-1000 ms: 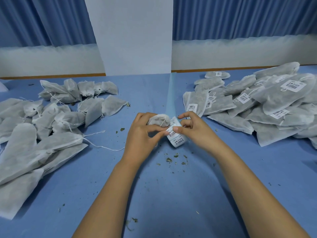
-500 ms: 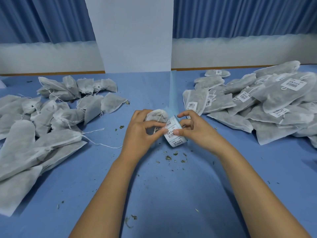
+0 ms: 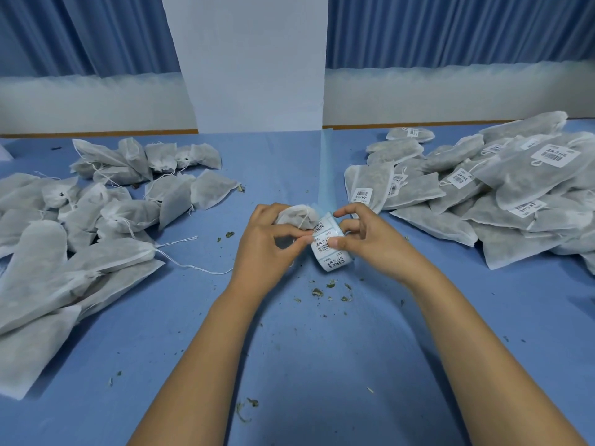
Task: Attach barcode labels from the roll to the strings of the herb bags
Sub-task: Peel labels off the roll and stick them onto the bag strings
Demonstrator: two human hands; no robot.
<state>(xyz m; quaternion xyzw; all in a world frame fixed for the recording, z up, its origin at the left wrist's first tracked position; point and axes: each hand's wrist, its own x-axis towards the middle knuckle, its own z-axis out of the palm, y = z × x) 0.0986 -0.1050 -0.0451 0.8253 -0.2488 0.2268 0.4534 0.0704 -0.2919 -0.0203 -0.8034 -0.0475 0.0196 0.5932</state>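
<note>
At the table's middle my left hand [image 3: 267,243] grips a white herb bag [image 3: 297,215], and its thumb and forefinger pinch at the edge of a label on the roll. The roll of barcode labels [image 3: 331,249] sits between both hands, with its blue backing strip [image 3: 325,175] trailing away toward the far edge. My right hand [image 3: 367,235] holds the roll, thumb pressed on a label. The bag's string [image 3: 304,220] runs down toward the roll.
A heap of unlabelled herb bags [image 3: 90,226] with loose strings covers the left of the blue table [image 3: 306,365]. A pile of labelled bags [image 3: 483,201] lies at the right. Herb crumbs [image 3: 328,289] are scattered near my wrists. A white pillar [image 3: 254,66] stands behind.
Both hands have stayed on the bag and roll. My left thumb and forefinger have closed in on the label at the roll's edge.
</note>
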